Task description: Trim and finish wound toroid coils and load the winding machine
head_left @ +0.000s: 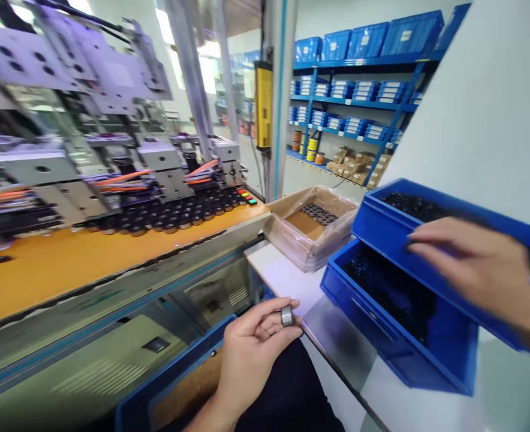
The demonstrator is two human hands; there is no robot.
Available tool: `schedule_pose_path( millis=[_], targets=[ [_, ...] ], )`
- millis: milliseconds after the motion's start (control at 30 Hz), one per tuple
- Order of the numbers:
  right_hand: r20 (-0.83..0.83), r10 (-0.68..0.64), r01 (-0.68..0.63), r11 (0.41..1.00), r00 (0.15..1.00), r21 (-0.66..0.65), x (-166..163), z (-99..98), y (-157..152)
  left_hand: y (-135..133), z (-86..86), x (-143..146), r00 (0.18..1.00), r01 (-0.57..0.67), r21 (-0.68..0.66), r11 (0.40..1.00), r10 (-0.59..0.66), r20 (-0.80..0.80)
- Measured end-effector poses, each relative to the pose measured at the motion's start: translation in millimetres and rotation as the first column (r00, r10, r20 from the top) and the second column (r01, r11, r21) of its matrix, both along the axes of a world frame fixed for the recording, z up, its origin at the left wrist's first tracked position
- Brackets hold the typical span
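Observation:
My left hand (pixel 256 354), low in the middle of the head view, pinches a small grey metal ring (pixel 286 315) with ridged sides between thumb and fingers. Over at the right, my right hand (pixel 472 258) is in front of the upper blue bin (pixel 382 228), blurred by motion. Its thumb and index finger close on a small black part (pixel 409 245), too blurred to name. Dark small parts fill the upper bin, and more black parts lie in the lower blue bin (pixel 364 306) below it.
Left is a machine (pixel 112 72) over an orange work surface (pixel 67 270) with rows of dark round parts (pixel 170 216). A plastic-lined cardboard box (pixel 287 246) holds metal rings. Another blue bin (pixel 134 408) stands below my left hand. Blue shelving (pixel 359 102) stands behind.

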State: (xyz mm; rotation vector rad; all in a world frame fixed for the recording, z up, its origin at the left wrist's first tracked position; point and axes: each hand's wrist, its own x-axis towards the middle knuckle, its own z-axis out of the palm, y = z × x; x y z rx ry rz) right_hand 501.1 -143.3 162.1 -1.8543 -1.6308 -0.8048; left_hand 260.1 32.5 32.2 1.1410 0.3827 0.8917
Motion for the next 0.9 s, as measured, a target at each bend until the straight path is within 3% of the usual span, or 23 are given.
schedule_pose_path(
  millis=[33,100,200,300,400,633,900],
  targets=[
    [-0.05,0.15,-0.152,0.987,0.987,-0.05,-18,-9.0,5,-3,-0.3,1,1.0,-0.002,0.009,1.0,0.002,-0.004],
    [-0.196,0.411,-0.431,0.9,0.89,-0.069,-52,-29.9,22,-7,-0.6,2,0.999,0.014,0.053,0.998,-0.012,-0.033],
    [-0.302,0.569,-0.587,0.809,0.765,0.034,-84,-58.6,49,-11,-0.8,-2,0.996,0.065,0.148,0.987,-0.054,-0.073],
    [-0.341,0.636,-0.645,0.757,0.692,0.104,-93,-76.3,61,-12,-1.8,-9,0.996,0.062,0.206,0.977,-0.049,-0.068],
    [-0.297,0.652,-0.648,0.751,0.698,0.127,-93,-84.0,63,-13,-2.4,-12,0.998,0.039,0.238,0.971,-0.025,-0.059],
    [-0.227,0.693,-0.69,0.716,0.684,0.104,-100,-80.2,57,-15,6.0,-19,0.998,-0.022,0.339,0.941,0.038,-0.041],
    [-0.093,0.666,-0.655,0.746,0.741,0.12,-126,-78.1,48,-18,14.3,-45,0.999,0.023,0.352,0.936,-0.012,-0.032]
  ],
)
